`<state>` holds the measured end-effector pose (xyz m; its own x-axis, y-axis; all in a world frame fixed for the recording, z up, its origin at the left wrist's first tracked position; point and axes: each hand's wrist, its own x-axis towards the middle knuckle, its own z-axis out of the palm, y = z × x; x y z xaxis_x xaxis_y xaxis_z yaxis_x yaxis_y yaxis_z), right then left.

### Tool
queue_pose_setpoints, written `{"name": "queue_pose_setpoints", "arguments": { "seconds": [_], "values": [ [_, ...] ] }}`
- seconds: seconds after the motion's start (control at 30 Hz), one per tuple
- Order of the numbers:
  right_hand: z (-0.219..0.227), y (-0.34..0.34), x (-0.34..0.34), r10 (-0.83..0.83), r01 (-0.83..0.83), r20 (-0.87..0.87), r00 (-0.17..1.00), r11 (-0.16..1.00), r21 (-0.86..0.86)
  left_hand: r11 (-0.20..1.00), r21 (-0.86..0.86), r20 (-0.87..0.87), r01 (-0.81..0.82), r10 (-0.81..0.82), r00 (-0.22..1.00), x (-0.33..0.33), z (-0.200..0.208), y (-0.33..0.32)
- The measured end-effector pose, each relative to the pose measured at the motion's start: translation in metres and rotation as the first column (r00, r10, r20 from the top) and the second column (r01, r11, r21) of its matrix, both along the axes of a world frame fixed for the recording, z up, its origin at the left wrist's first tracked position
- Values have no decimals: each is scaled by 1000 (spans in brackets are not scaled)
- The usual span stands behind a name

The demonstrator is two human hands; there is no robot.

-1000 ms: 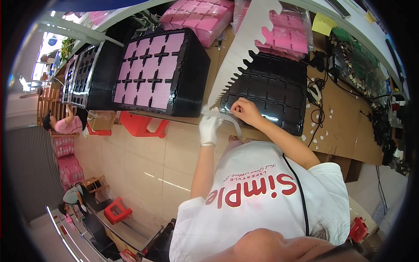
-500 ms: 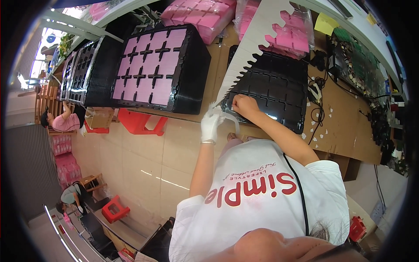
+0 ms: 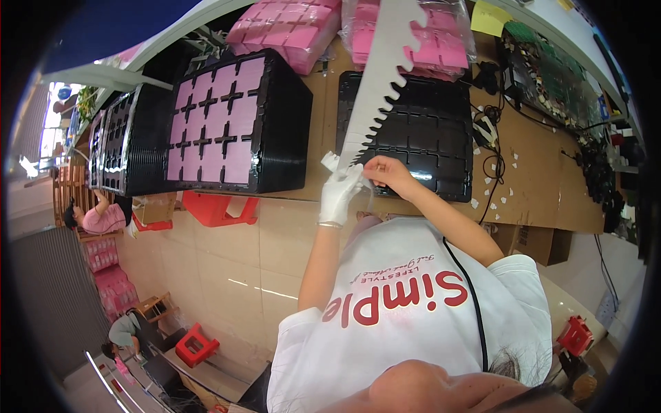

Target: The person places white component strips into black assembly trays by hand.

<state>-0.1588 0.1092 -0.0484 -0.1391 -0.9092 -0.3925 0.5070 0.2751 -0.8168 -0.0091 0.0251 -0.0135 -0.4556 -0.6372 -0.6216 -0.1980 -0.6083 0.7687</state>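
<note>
A long white strip [image 3: 376,82] with a toothed right edge, like a sheet of labels or backing paper, rises from my hands across the workbench. My left hand [image 3: 337,198], in a white glove, is closed on its near end. A small white curled flap [image 3: 330,162] sticks out beside the gloved fingers. My bare right hand [image 3: 389,173] is against the left fingertips at the strip's toothed edge, thumb and forefinger pinched together; what lies between them is too small to make out. Beneath the strip lies a black gridded plastic tray [image 3: 434,127], partly covered by it.
To the left stands a black tray stack [image 3: 286,131] with pink foam on its face. Pink wrapped bundles [image 3: 282,31] lie behind. Cables [image 3: 490,165], white scraps [image 3: 506,199] and circuit boards [image 3: 551,76] are on the right. A red stool [image 3: 219,208] is under the bench; two people work farther left.
My right hand has come off the tray to the left fingertips and pinched. The strip stands more upright. The view has shifted slightly, and a white flap now shows by the left hand.
</note>
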Motion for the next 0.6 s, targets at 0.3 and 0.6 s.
{"name": "queue_pose_setpoints", "arguments": {
  "seconds": [0.3, 0.6],
  "values": [
    [6, 27, -25, -258, 42, -764, 592, 956, -291, 989, -17, -33, 146, -147, 989, -44, -17, 2],
    [-29, 33, -190, -422, 438, -803, 421, 870, -227, 996, -74, 4, -44, 45, 999, -52, -14, -3]
  ]
}}
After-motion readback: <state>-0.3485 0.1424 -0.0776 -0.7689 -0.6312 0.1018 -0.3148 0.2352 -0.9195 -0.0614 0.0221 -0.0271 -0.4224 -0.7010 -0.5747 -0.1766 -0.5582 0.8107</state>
